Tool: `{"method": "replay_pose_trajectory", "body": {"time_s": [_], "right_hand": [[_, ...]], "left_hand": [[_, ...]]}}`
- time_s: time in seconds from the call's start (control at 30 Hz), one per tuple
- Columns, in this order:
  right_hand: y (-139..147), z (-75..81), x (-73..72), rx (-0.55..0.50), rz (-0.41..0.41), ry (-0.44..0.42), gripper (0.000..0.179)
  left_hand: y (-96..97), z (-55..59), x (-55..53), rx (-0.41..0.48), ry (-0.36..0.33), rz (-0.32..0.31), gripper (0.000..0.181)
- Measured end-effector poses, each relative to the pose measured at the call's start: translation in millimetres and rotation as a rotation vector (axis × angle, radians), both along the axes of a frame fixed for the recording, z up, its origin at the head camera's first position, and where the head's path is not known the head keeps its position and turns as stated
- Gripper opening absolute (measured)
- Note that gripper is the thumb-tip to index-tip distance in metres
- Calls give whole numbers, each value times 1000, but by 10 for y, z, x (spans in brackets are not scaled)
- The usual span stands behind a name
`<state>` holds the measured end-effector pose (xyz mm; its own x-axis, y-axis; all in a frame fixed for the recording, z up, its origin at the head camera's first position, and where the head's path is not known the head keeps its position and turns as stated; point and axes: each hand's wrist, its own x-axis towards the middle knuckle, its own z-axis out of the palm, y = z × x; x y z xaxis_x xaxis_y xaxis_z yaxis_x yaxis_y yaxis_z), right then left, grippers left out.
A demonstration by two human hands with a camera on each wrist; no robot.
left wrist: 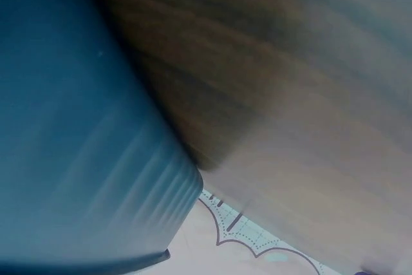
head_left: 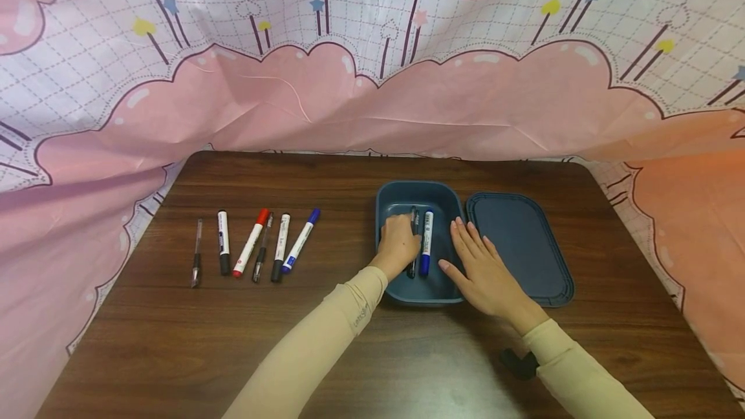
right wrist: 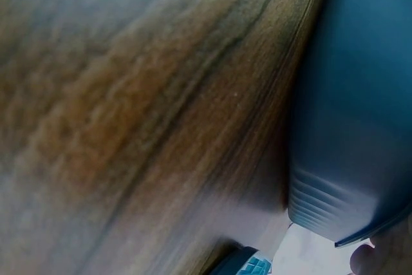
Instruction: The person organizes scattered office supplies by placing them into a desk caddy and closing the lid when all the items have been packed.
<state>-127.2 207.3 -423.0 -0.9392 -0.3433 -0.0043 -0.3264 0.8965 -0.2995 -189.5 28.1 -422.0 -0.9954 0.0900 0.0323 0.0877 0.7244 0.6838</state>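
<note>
My left hand [head_left: 398, 244] reaches into a dark blue plastic box [head_left: 419, 186], fingers curled around a black pen [head_left: 412, 270], whose ends show above and below the hand. Just right of that pen, a white marker with a blue cap [head_left: 427, 238] lies on the box floor. With fingers spread and straight, my right hand [head_left: 485, 273] touches the right rim. Each wrist view mostly shows an outer wall of the box, seen from the left [left wrist: 96, 127] and from the right [right wrist: 354, 107]; a few right fingertips [right wrist: 380, 257] appear at its rim.
The dark blue lid [head_left: 520, 247] lies flat on the brown wooden table [head_left: 314, 348], right of the box. To the left are a clear pen [head_left: 197, 254], a red marker [head_left: 251, 242], a blue marker [head_left: 301, 241] and several other pens. A patterned pink cloth [head_left: 372, 115] hangs behind.
</note>
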Motion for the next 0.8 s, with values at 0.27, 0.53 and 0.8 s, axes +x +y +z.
{"method": "replay_pose_trajectory", "body": {"time_s": [0.27,0.53,0.8], "right_hand": [[12,5,1,1,-3,-1,78],[9,-9,-2,3,-5,-7,78],[0,-1,1,-2,-4,-12,79]], "left_hand": [[2,98,0,58,19,20,48],[-133,358,-50,121,114,44,58],[-404,526,-115,191,124,93,61]]}}
